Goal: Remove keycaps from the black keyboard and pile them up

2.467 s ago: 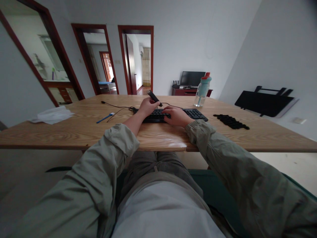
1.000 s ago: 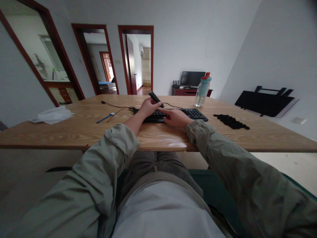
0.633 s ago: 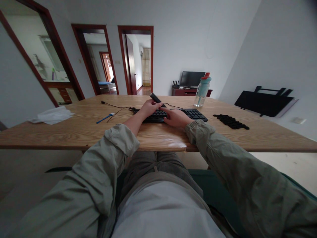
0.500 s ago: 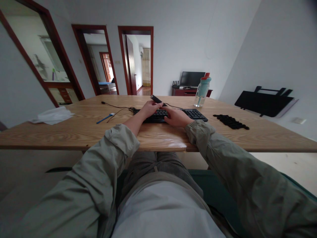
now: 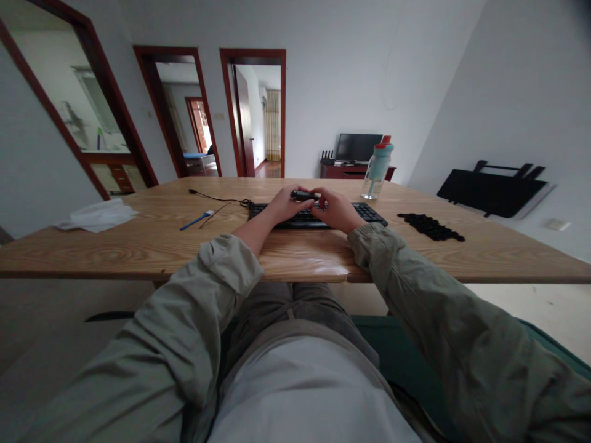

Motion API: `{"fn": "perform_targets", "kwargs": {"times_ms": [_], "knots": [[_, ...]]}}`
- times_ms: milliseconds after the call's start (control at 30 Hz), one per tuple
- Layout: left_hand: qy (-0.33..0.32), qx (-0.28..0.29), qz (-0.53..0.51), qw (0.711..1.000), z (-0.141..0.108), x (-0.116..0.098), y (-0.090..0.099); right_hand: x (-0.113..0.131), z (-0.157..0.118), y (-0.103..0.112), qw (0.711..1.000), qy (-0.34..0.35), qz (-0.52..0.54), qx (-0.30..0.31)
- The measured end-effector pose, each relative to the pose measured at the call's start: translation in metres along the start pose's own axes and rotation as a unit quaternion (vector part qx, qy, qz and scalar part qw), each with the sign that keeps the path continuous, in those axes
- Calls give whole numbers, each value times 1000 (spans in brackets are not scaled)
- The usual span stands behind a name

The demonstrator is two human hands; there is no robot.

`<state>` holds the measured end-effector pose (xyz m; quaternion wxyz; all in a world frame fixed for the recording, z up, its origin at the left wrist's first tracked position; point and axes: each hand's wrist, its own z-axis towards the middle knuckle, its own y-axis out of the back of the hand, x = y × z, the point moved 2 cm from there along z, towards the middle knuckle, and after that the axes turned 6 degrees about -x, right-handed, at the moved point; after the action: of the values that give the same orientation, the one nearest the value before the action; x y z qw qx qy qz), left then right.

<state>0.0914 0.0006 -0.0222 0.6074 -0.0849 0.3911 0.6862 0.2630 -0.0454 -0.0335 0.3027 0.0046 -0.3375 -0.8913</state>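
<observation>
A black keyboard [image 5: 369, 213] lies on the table with both hands over its middle. Above its keys, my left hand [image 5: 287, 205] is closed around a small elongated black object [image 5: 302, 195], whose exact kind I cannot make out. My right hand [image 5: 336, 209] reaches in from the other side, its thumb and fingertips pinched at the object's right end. Part of the object is covered by the fingers. The keys under the hands are hidden.
A blue-handled brush [image 5: 196, 220] and a black cable [image 5: 217, 198] lie left of the keyboard. Farther left is a crumpled white cloth [image 5: 99, 215]. A patch of small black pieces, perhaps keycaps [image 5: 431, 227], lies at right. A water bottle [image 5: 376, 172] stands behind the keyboard.
The black object has tipped from slanting up and left to nearly level and moved slightly right. My right hand has risen from the keys to its right end.
</observation>
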Motion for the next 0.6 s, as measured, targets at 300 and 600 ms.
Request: {"fn": "perform_targets", "kwargs": {"times_ms": [300, 600], "knots": [[13, -1, 25, 1000, 0, -6, 4, -3, 2, 6, 998, -47, 12, -42], [17, 17, 64, 998, -1, 0, 7, -8, 6, 11, 975, -137, 152, -85]]}}
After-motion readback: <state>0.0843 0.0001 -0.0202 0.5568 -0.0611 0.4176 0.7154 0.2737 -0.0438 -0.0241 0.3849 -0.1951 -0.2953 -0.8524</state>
